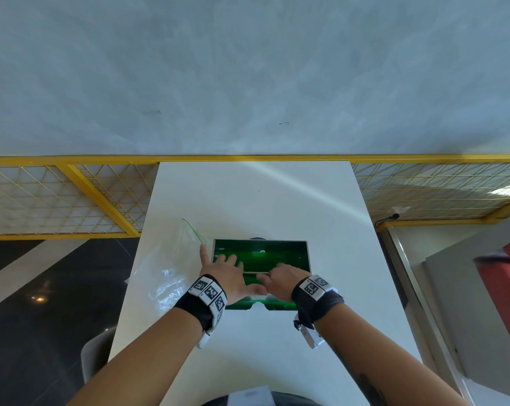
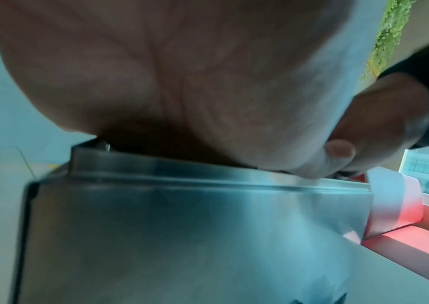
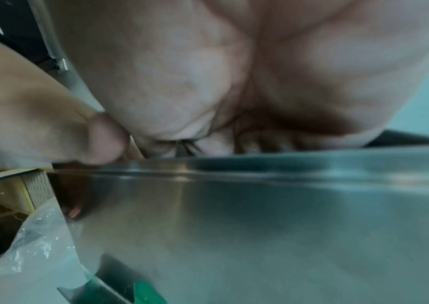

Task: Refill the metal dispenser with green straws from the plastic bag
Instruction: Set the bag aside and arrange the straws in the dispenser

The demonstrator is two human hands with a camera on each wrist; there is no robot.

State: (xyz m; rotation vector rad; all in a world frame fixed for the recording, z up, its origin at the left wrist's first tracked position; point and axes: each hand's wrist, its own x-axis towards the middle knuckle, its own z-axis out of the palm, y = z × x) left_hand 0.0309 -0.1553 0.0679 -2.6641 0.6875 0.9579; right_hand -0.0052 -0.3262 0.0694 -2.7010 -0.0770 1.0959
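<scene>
The metal dispenser [image 1: 309,256] stands open-topped mid-table, green straws [image 1: 265,256] filling its inside and showing at its front slot. My left hand [image 1: 223,276] reaches over the near rim with spread fingers lying on the straws, its index finger straight along the left wall. My right hand [image 1: 280,281] dips in beside it; its fingers bend down inside and are hidden. Both wrist views show a palm over the steel front: left hand [image 2: 156,82] on the dispenser [image 2: 182,226], right hand [image 3: 234,72] on the dispenser [image 3: 260,226]. The clear plastic bag [image 1: 168,273] lies limp to the left.
The white table [image 1: 248,194] is narrow, with both side edges close to the dispenser. A yellow wire-mesh railing [image 1: 86,194] runs behind its far edge. A grey chair [image 1: 95,356] stands at the lower left, and a red and grey unit [image 1: 482,303] on the right.
</scene>
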